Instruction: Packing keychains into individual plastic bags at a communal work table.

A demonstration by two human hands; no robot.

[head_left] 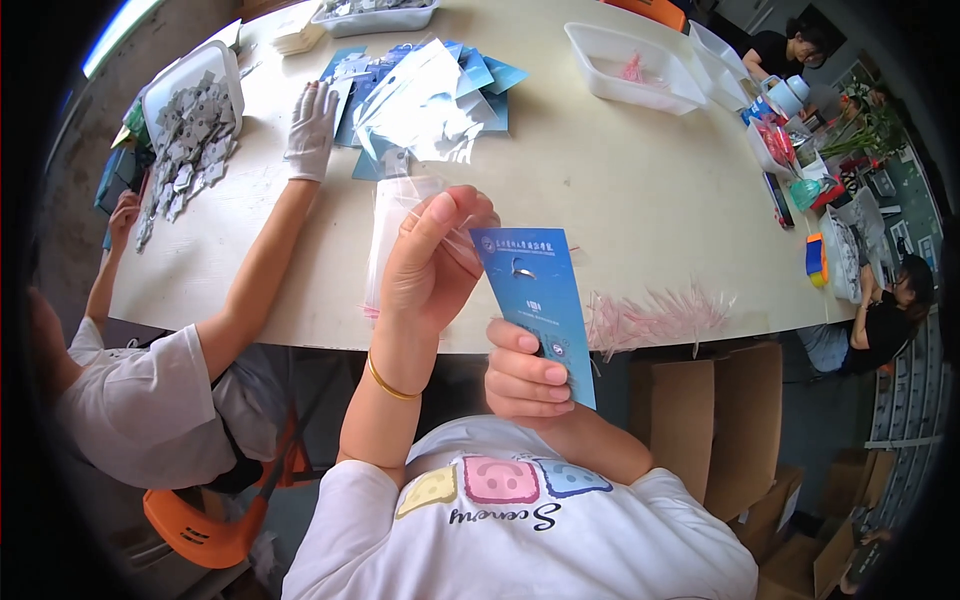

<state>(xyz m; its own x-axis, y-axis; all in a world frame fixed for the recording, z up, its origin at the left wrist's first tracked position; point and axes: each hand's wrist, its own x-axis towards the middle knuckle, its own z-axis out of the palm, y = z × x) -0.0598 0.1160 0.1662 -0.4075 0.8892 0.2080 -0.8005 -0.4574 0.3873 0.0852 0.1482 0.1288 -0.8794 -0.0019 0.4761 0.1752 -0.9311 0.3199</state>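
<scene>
My right hand (528, 375) grips the lower part of a blue printed card (535, 285), thumb and fingers wrapped round its left side. The card is held upright and slightly tilted, with a small curved silvery piece (522, 268) near its top. Beside the card's upper left corner my left hand (432, 262) is closed in a pinch on clear plastic film that looks like a thin bag; its outline is hard to make out. Under that hand a stack of clear plastic bags (385, 235) with pinkish edges lies on the table.
Beyond lie blue cards and shiny clear bags (420, 105). Thin pinkish strips (660, 318) lie along the near table edge (760, 325). A white tub (630, 70) stands at back right; grey tags (190, 135) spill at left. A co-worker's gloved hand (312, 135) rests nearby.
</scene>
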